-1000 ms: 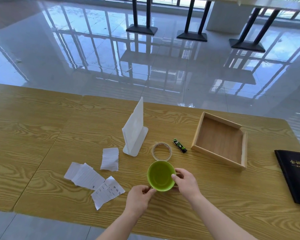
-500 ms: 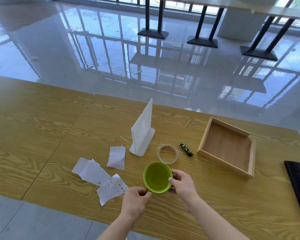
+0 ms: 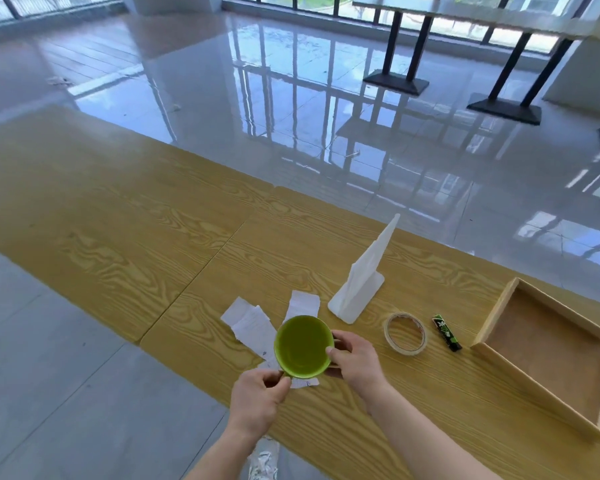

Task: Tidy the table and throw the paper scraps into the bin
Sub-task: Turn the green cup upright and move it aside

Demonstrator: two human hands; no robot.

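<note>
- Work is only starting, as I am judging it: the scraps (image 3: 248,320) are lying on the table (image 3: 118,237) near its front edge, and none is going into a bin. No bin is showing.
- Both hands are holding the bowl (image 3: 302,346). The left hand (image 3: 258,398) is pinching its near rim with curled fingers, and the right hand (image 3: 355,358) is gripping its right side, thumb on the rim.
- The bowl is covering part of the scraps; I cannot tell whether it is resting on them or hanging above.
- The tape (image 3: 405,333), the green stick (image 3: 447,333) and the white stand (image 3: 361,282) are sitting outside the tray (image 3: 492,317).
- Remaining, I am thinking: placing the bowl, gathering the scraps and binning them.
</note>
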